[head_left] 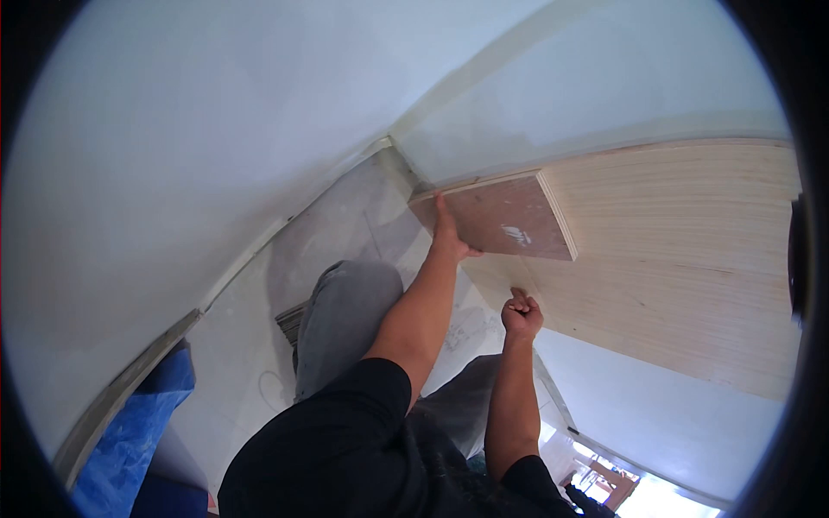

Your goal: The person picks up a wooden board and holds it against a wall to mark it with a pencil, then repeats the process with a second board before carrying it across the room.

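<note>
A small reddish-brown plywood piece (496,216) with a white smear on its face lies against a larger pale wood panel (656,259). My left hand (447,235) grips the small piece at its left end, fingers along the upper part and thumb by the lower edge. Below that piece, near the lower edge of the large panel, my right hand (522,316) is closed with its fingers curled in. Whatever it may hold is too small or hidden to make out.
White walls (190,147) meet in a corner above the grey floor (345,216). Blue plastic sheeting (138,432) hangs at lower left beside a wooden edge. A dark stack of thin pieces (291,324) sits by my knee. A dark object (796,259) stands at far right.
</note>
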